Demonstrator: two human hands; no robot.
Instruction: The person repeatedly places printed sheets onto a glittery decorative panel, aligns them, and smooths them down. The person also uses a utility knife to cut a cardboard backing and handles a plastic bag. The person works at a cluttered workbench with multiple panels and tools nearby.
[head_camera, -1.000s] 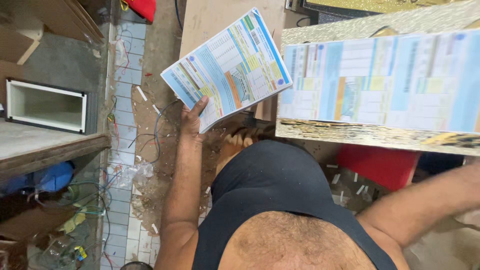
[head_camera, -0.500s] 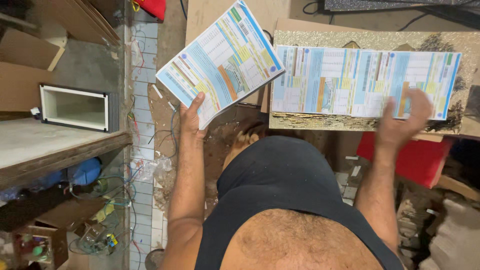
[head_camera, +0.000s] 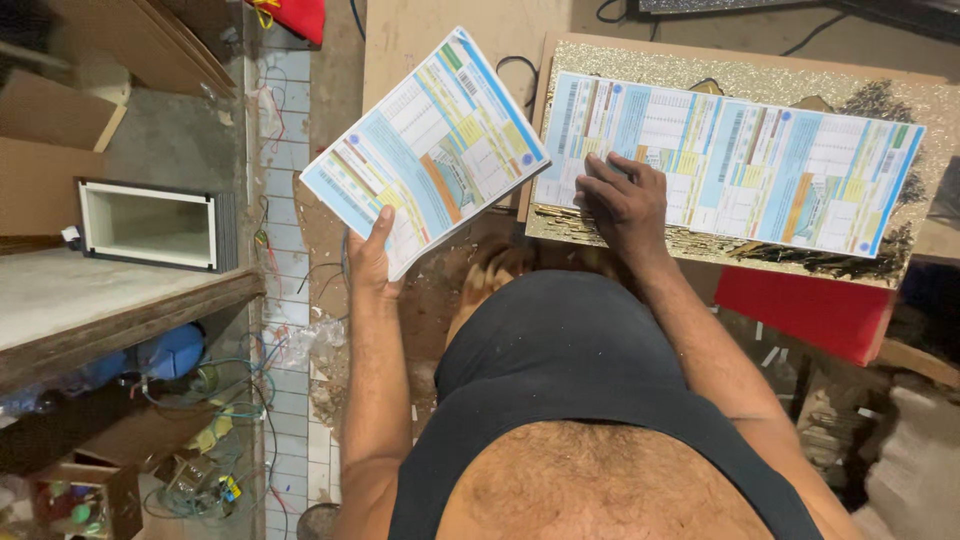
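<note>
Laying printed sheets on the glitter board

My left hand (head_camera: 372, 262) grips the sheet stack (head_camera: 428, 150); right hand (head_camera: 622, 200), fingers spread flat, should press the laid sheets (head_camera: 740, 160) edge-aligned on the gold board (head_camera: 900, 100).

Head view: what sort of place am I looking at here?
Probably a small, cluttered workshop or craft shop. Cardboard sheets lean by a rough wooden bench, loose wires trail over the tiled floor, and printed sheets lie on a glittery gold board.
</note>
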